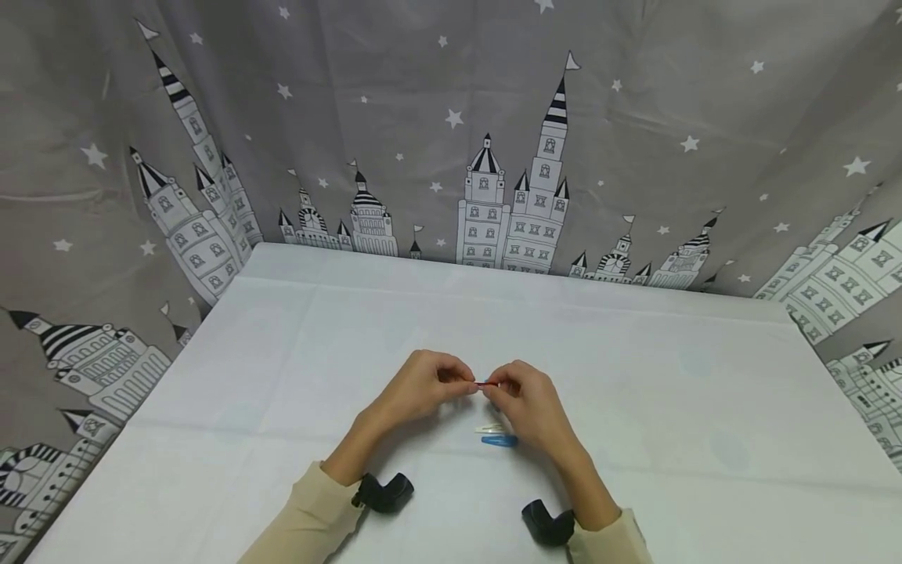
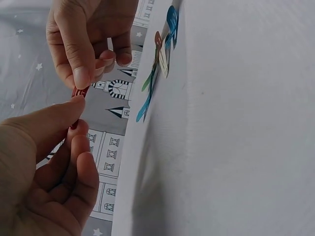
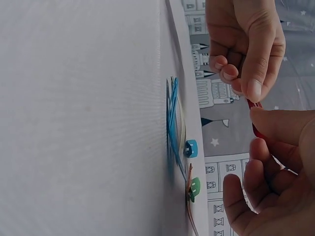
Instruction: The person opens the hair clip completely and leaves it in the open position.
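Note:
A small red snap hair clip is held above the table between my two hands. The left hand pinches one end with thumb and index finger. From the other side, the thumb and fingertips of the right hand grip the opposite end. Below them on the white cloth lie a blue hair clip and a cream one. In the left wrist view, a green clip, an orange-brown clip and a second blue clip lie close by. Fingertips partly hide the red clip.
A white cloth covers the table. Behind it hangs a grey curtain printed with castles and stars. Black wrist-worn devices sit at both cuffs.

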### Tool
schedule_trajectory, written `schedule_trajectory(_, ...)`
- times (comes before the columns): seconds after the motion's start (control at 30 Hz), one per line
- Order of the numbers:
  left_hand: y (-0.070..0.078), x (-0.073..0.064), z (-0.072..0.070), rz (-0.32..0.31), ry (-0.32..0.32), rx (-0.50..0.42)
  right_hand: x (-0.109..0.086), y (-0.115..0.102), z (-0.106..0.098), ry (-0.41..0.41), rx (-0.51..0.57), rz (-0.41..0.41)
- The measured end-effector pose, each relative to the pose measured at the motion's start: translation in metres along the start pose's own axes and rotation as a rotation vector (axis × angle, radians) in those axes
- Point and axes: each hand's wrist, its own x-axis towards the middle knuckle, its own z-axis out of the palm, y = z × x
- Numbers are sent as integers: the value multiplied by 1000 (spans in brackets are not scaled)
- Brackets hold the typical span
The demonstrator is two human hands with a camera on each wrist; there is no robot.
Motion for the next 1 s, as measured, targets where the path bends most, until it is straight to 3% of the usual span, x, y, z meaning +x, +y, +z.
schedule_trajectory(0.47, 4, 1, 0, 74, 82, 20, 1, -2, -3, 47, 33, -68)
schedule_trajectory(0.77, 3, -5, -2, 94, 29, 23, -1, 3, 3, 42, -29, -77)
schedule_trajectory(1.0, 3, -2, -1, 110, 68, 22, 0, 1, 0, 71, -40, -104)
